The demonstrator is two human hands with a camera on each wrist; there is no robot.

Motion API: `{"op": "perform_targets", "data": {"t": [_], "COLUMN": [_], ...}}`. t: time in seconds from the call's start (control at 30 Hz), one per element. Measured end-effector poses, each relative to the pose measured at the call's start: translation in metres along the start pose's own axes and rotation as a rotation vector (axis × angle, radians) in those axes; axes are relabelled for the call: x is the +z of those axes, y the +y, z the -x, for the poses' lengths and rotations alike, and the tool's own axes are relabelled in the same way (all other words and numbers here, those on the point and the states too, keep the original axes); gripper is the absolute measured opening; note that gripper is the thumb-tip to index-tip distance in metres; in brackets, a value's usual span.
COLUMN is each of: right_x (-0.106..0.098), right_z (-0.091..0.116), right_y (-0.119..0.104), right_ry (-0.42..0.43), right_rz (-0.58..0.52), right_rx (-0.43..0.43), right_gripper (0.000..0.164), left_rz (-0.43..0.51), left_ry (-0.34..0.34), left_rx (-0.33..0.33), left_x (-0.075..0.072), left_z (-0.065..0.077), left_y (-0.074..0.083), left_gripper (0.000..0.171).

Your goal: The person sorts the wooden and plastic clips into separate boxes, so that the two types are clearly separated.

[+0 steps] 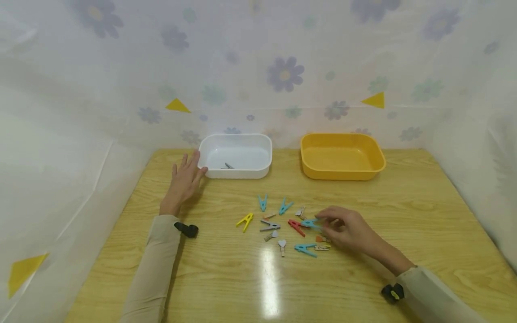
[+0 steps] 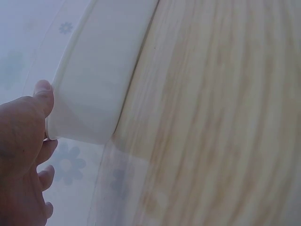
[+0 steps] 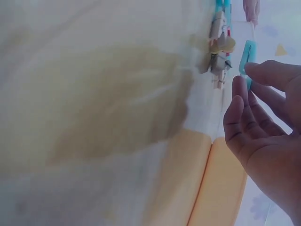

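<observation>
Right hand (image 1: 347, 226) pinched blue clothespin (image 1: 310, 223) front-right of white tray (image 1: 238, 173); left hand (image 1: 183, 179), fingers spread, touched it. Steady pinch seemed best.

Pale sheeting (image 1: 242, 36) encloses the far, left and right edges of the wood-grained worktop (image 1: 408, 215), with purple and green flowers (image 1: 285, 74) behind the far edge. Yellow triangles (image 1: 177, 106) mark it. A bright reflection (image 1: 269, 282) streaks toward the near edge.

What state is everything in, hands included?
White rectangular plastic tub: upright, small grey item inside
Yellow-orange rectangular plastic tub: upright
Light-blue plastic clothespin: pinched
Right hand: pinching that clothespin
Left hand: touching white tub
Other plastic and wooden clothespins: lying scattered
</observation>
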State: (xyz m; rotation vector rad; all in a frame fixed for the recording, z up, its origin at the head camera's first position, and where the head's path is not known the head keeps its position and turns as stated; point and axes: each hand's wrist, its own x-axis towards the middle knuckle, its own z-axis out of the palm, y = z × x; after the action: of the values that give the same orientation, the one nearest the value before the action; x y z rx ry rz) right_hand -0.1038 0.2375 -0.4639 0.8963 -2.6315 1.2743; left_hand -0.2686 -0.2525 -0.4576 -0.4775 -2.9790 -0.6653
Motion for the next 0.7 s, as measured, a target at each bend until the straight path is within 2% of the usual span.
{"op": "perform_targets", "data": {"t": [0.13,0.43,0.7], "right_x": [0.002,0.009,0.014], "right_z": [-0.011,-0.035,-0.067], "right_y": [-0.003,-0.01,-0.022], "right_ry": [0.021,0.017,0.055], "right_rz": [-0.027,-0.071,-0.06], "right_rx": [-0.02,-0.005,0.03], "right_gripper": [0.034,0.03,0.027], "left_rz": [-0.007,-0.006,-0.011], "left_ry": [0.001,-0.006,0.003], "left_rx": [0.004,0.005,0.01], "left_x": [0.001,0.002,0.002], "left_z": [0.0,0.001,0.0], "left_y": [-0.001,-0.003,-0.005], "left_gripper": [0.074,0.074,0.073]}}
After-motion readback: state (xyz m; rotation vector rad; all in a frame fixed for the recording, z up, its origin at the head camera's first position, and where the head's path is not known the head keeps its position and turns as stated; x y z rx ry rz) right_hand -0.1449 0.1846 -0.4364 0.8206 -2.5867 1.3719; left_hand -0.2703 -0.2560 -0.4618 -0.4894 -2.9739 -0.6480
